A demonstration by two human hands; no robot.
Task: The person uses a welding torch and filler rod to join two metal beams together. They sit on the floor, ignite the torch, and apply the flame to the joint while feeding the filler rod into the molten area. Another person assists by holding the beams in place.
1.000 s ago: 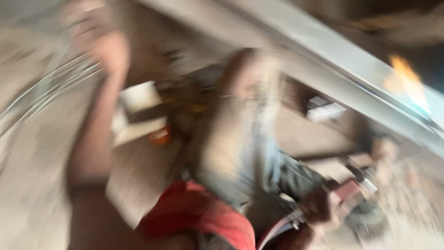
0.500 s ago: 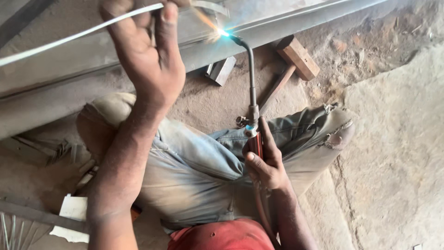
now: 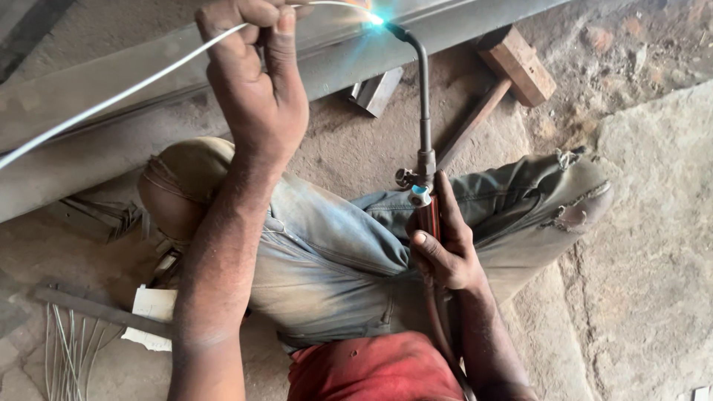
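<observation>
Far left, on the dirt floor [image 3: 661,245], a bundle of thin spare rods [image 3: 67,353] lies beside a flat metal strip [image 3: 96,312] and a pale scrap of card [image 3: 152,312], all within arm's reach of the seated person, presumably so fresh wire can be picked up without rising.

A long grey metal beam [image 3: 89,141] runs diagonally across the upper part of the view, lying low in front of the knees so both arms can reach over it.

The left hand [image 3: 256,89] is raised above the beam, fingers clenched round a thin wire rod [image 3: 134,85]. The rod trails off to the left edge and its working end leads up towards the flame, held long so the hand stays back from the heat.

At top centre a bright blue-white flame [image 3: 375,18] burns against the beam where rod and torch tip meet.

The right hand [image 3: 445,249] grips the red handle of the gas torch [image 3: 423,111], thumb laid along it, hand resting on the thigh of the worn jeans [image 3: 327,252], likely for steadiness. The curved neck rises from the valve to the flame.

Right of the torch, a small metal block [image 3: 375,89] and a wooden mallet [image 3: 512,67] lie on the ground just beyond the beam, apart from the work.
</observation>
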